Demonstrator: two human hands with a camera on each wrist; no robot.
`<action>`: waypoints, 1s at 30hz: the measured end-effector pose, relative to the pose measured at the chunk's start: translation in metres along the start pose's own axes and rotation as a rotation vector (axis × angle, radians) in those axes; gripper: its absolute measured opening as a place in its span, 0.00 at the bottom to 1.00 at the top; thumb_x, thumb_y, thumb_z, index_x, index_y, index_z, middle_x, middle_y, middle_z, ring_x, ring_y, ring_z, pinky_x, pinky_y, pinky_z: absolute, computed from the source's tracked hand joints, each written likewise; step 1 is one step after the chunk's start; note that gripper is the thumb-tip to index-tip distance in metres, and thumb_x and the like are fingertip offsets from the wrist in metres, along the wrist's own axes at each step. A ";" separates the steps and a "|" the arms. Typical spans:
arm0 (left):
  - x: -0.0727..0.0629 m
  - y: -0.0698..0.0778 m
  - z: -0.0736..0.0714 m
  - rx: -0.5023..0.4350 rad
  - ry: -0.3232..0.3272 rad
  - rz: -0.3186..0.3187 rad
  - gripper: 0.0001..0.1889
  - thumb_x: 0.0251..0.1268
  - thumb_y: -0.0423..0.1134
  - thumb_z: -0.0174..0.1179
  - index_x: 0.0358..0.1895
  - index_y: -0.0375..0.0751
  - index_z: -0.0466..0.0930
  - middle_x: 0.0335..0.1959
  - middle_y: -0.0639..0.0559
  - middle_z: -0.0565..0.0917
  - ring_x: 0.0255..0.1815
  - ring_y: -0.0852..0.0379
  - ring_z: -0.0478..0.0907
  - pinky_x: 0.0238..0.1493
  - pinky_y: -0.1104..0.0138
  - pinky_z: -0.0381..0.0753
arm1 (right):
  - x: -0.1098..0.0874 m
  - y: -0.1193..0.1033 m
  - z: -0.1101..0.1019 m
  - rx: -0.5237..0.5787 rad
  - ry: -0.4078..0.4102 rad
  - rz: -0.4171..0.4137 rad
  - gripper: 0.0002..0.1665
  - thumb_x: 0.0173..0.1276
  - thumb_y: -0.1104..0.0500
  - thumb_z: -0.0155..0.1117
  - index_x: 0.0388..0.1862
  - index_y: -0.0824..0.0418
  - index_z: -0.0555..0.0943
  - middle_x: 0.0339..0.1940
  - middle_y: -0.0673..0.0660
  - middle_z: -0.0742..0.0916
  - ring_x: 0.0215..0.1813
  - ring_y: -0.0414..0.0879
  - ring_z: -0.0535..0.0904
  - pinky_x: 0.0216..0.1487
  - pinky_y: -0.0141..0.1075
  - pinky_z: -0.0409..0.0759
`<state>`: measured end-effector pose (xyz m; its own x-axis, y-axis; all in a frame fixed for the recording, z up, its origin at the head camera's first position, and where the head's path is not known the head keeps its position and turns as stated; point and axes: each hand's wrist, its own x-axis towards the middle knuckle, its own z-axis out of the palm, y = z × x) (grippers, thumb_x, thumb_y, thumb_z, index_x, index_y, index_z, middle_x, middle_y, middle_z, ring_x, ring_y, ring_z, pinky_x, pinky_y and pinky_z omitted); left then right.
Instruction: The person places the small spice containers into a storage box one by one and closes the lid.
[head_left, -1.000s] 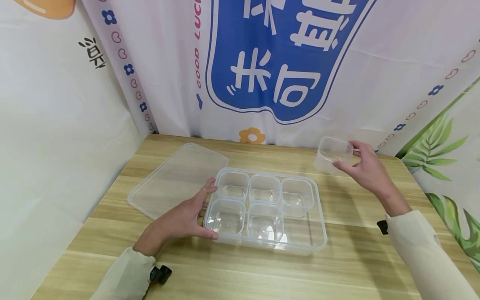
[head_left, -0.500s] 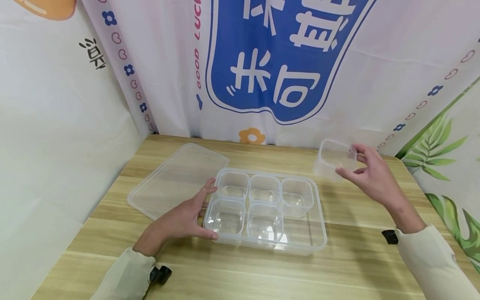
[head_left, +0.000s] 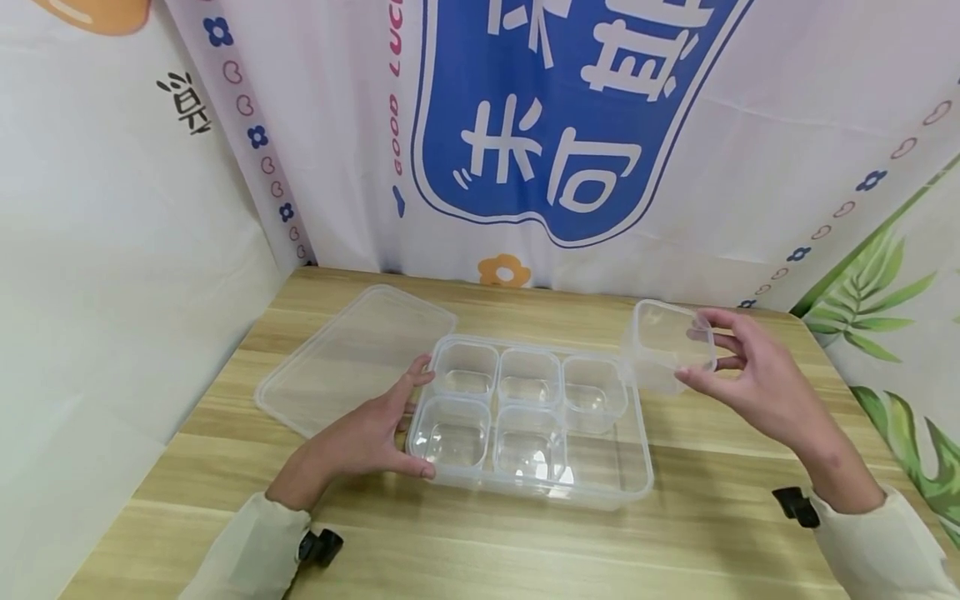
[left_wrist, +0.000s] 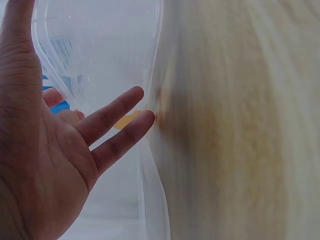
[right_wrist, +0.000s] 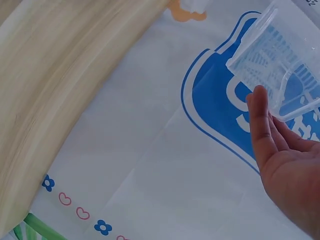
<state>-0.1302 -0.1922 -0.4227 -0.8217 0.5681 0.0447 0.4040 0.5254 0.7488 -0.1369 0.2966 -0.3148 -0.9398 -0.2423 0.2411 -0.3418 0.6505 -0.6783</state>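
Note:
In the head view, my right hand [head_left: 757, 379] pinches a small clear plastic container [head_left: 667, 346] by its right side, thumb in front and fingers behind. The container is slightly tilted and overlaps the far right corner of a large clear plastic box [head_left: 637, 437]. Inside that box sit several matching small containers [head_left: 452, 437]; its front right section has none. My left hand [head_left: 367, 429] holds the box's left end, thumb at the front corner and fingertips at the back rim. The left wrist view shows two fingers [left_wrist: 117, 135] stretched out along the box's wall.
A flat translucent lid [head_left: 337, 358] lies on the wooden table [head_left: 375, 542], left of the box and partly behind the left forearm. A printed cloth [head_left: 337, 167] hangs along the table's back edge, with more cloth at both sides.
My right hand has brought the small container nearer and lower, toward the box's far right corner. My left hand, the box and the lid have stayed in place.

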 end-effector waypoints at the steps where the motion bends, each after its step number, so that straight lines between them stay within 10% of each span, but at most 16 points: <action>1: 0.000 0.000 -0.001 0.004 0.000 -0.002 0.76 0.42 0.63 0.82 0.85 0.54 0.29 0.83 0.47 0.53 0.66 0.43 0.76 0.60 0.56 0.80 | -0.002 -0.001 0.001 0.006 -0.002 -0.007 0.45 0.66 0.59 0.77 0.77 0.64 0.66 0.66 0.64 0.76 0.54 0.60 0.82 0.43 0.25 0.81; 30: 0.000 -0.001 0.000 0.037 0.011 0.006 0.75 0.43 0.64 0.81 0.85 0.53 0.31 0.82 0.47 0.55 0.66 0.44 0.76 0.60 0.55 0.79 | -0.042 -0.020 0.041 -0.060 -0.075 -0.216 0.51 0.50 0.55 0.88 0.70 0.62 0.72 0.60 0.51 0.79 0.53 0.49 0.80 0.54 0.28 0.77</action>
<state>-0.1303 -0.1929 -0.4234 -0.8235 0.5645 0.0569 0.4235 0.5448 0.7238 -0.0898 0.2639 -0.3400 -0.8421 -0.4323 0.3225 -0.5372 0.6189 -0.5731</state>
